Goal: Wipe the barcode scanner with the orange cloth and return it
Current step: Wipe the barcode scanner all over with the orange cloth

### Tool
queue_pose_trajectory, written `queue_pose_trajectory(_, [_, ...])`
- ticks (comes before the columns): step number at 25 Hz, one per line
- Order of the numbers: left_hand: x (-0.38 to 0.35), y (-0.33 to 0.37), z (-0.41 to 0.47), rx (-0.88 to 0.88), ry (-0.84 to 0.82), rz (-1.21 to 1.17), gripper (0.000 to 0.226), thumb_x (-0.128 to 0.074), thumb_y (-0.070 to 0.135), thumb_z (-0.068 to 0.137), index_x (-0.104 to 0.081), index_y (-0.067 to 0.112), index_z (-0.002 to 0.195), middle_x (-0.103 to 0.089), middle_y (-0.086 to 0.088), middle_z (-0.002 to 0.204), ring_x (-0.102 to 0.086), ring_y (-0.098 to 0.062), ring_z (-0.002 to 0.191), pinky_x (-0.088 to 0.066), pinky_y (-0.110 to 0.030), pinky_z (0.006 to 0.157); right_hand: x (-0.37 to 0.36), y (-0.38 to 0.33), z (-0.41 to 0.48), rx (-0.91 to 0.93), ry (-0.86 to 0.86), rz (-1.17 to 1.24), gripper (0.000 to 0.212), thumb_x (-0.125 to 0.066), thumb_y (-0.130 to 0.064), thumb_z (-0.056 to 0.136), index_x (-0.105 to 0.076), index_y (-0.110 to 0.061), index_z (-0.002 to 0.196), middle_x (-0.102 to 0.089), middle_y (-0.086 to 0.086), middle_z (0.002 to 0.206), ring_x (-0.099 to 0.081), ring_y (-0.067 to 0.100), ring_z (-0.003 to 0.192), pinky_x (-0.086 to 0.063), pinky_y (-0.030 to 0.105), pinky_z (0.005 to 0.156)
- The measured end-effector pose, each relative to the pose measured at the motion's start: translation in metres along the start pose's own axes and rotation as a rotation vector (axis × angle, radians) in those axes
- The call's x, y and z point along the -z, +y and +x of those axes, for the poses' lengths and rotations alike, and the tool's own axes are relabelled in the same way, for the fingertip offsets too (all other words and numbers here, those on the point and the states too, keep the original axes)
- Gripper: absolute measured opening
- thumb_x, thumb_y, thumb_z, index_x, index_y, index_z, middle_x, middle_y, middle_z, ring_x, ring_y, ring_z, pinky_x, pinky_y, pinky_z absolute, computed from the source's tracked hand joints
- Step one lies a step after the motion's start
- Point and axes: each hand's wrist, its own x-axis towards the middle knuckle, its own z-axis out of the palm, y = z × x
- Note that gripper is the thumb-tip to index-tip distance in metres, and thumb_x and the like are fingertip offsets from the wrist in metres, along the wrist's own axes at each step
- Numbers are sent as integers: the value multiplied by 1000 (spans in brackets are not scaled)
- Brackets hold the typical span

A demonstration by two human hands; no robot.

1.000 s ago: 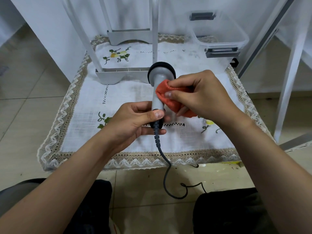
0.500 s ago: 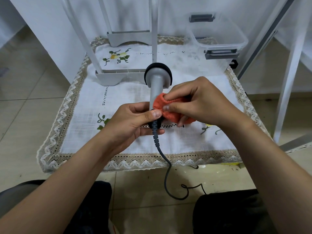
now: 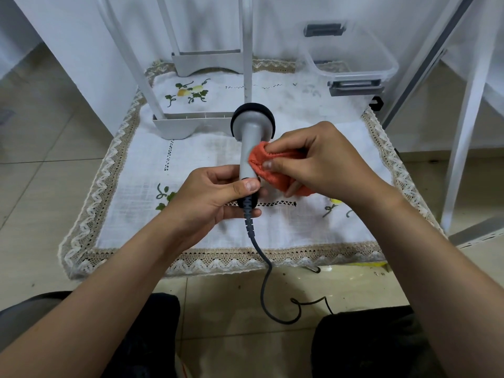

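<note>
A grey barcode scanner (image 3: 250, 137) with a black-rimmed head is held above the white embroidered tablecloth (image 3: 136, 170), head pointing away from me. My left hand (image 3: 215, 197) grips the lower end of its handle, thumb on top, just above the dark cable (image 3: 261, 268) that hangs down to the floor. My right hand (image 3: 319, 162) pinches a bunched orange cloth (image 3: 261, 162) and presses it against the right side of the handle's lower part.
A white plastic rack base (image 3: 180, 126) with upright posts stands behind the scanner. A clear lidded box (image 3: 351, 64) sits at the back right. White frame legs (image 3: 463, 132) rise on the right. Tiled floor lies below the table's front edge.
The orange cloth in my right hand slid down the handle from near the head toward my left hand. The scanner shifted slightly left.
</note>
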Motion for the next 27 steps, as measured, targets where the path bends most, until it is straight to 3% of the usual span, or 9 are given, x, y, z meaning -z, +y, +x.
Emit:
queue_pose_trajectory(3, [-2,1,0,4,1,-2,24,-72,13,76,-76,3,97,-79,-12,90,-79,-26,91,-62,-33,67,4,-2,-1,1,-92,-11,16,-79,-3,88,-82,-18,92,-76,-6,74,-74,14,57,-61,32,47])
queue_pose_trajectory(6, [-5,0,-1,-2,6,4,20,-74,13,74,-77,5,92,-78,-10,87,-77,-27,93,-62,-34,66,12,-2,3,60,185,15,16,-79,-2,87,-80,-16,94,-75,-5,77,-71,10,51,-55,25,40])
queue_pose_trajectory(9, [-10,0,-2,6,-1,42,29,-76,11,72,-75,0,98,-78,-12,88,-78,-27,93,-63,-35,66,15,0,10,226,344,-183,18,-76,-6,89,-80,-21,98,-72,5,87,-73,16,67,-61,35,53])
queue_pose_trajectory(11, [-12,0,-3,16,-14,60,30,-76,11,72,-75,0,100,-78,-14,90,-78,-29,96,-63,-35,67,15,3,13,352,331,-446,18,-71,-9,89,-81,-17,101,-71,8,90,-69,24,77,-58,41,67])
queue_pose_trajectory(13, [-12,1,-5,21,-11,63,28,-76,11,73,-76,2,99,-79,-16,93,-78,-31,98,-63,-35,67,11,4,15,396,300,-578,18,-65,-11,90,-80,-14,100,-69,10,91,-65,28,80,-53,43,70])
queue_pose_trajectory(19, [-13,1,-6,32,-1,78,30,-77,13,73,-76,1,100,-79,-16,93,-77,-32,99,-63,-35,68,2,8,19,394,312,-649,18,-65,-13,93,-81,-14,100,-64,14,92,-60,30,78,-42,36,65])
queue_pose_trajectory(24, [-13,1,-6,37,17,113,28,-78,12,73,-77,2,98,-79,-15,92,-77,-32,99,-62,-33,67,0,10,21,378,254,-648,17,-64,-12,93,-80,-17,98,-63,13,90,-61,34,74,-51,49,70])
queue_pose_trajectory(27, [-12,1,-6,37,35,154,29,-81,14,69,-79,4,96,-80,-18,92,-76,-37,99,-62,-33,67,-1,8,21,375,237,-639,19,-63,-11,94,-81,-16,99,-64,16,87,-60,36,73,-50,44,64])
